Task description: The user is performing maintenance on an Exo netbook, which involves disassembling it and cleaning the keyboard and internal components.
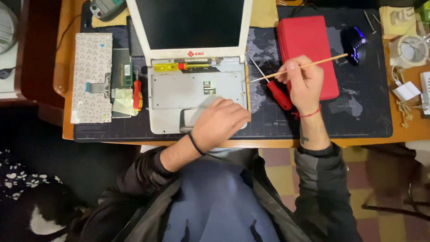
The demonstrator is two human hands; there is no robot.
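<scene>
Three screwdrivers: one yellow-handled (pixel 172 66), two red-handled (pixel 137 95). One white opened laptop (pixel 179 92) on the worktop (pixel 358 136). Left hand (pixel 220 122) rests flat, fingers together, on its lower right corner. Right hand (pixel 304 83) pinches one thin wooden stick (pixel 313 65) and one red-handled screwdriver (pixel 278 94) beside the laptop.

A detached keyboard (pixel 92 77) lies face down at the left end of the dark desk mat (pixel 363 121), with a small green circuit module (pixel 127 75) and a red-handled screwdriver (pixel 137 94) just beside it. A black mouse (pixel 353 44) with a blue light sits on the mat near the right, well apart from the keys (pixel 405 112) and the white roll of tape (pixel 412 48) on the bare wooden table (pixel 410 130). A grey multimeter (pixel 106 8) rests at the top left edge.
</scene>
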